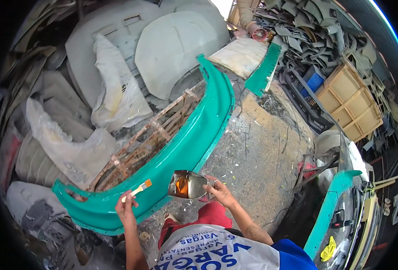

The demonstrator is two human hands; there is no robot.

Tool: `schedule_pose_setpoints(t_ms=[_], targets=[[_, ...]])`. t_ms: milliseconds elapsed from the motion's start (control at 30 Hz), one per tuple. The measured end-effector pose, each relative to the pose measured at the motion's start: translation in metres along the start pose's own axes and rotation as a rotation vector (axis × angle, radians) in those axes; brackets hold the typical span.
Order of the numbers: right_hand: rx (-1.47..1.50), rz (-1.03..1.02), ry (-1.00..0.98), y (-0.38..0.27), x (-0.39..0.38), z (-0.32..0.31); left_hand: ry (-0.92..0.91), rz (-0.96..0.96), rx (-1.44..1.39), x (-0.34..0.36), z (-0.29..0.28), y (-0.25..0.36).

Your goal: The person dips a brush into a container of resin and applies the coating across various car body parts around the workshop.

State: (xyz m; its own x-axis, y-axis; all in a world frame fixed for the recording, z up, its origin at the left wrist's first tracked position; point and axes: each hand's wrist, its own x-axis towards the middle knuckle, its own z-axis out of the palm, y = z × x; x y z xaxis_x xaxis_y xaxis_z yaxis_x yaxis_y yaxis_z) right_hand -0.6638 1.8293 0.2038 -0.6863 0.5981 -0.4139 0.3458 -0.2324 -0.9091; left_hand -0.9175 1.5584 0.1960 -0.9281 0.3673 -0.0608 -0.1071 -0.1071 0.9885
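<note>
Two hands: both hold something.
Left hand (126, 208): pinches a small brush (137, 190), bristles up, kept off the wet paint.
Right hand (221, 192): grips a tin (187, 184), tipped toward the brush.
Green bumper (185, 148): just past both hands, on a rack.

Stained concrete floor (262, 148), grey panels (172, 45) — scrap heap (316, 31), wooden crate (350, 101), daylight

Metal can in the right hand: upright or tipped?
Tipped. The can in the right hand lies on its side, open mouth showing amber liquid inside.
</note>
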Motion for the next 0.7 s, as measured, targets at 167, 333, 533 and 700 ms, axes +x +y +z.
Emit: schedule_pose_setpoints(t_ms=[167, 333, 533, 700], targets=[[0.133, 0.007, 0.018, -0.004, 0.028, -0.078, -0.298, 0.003, 0.072, 0.021, 0.124, -0.008], [0.045, -0.015, 0.031, -0.007, 0.066, -0.183, -0.301, -0.139, -0.047, 0.026, 0.258, -0.008], [-0.063, -0.197, 0.088, -0.009, 0.123, -0.282, -0.479, -0.004, 0.269, 0.036, 0.393, -0.01], [-0.113, -0.151, 0.066, -0.033, 0.16, -0.333, -0.638, 0.275, 0.549, 0.045, 0.488, -0.025]])
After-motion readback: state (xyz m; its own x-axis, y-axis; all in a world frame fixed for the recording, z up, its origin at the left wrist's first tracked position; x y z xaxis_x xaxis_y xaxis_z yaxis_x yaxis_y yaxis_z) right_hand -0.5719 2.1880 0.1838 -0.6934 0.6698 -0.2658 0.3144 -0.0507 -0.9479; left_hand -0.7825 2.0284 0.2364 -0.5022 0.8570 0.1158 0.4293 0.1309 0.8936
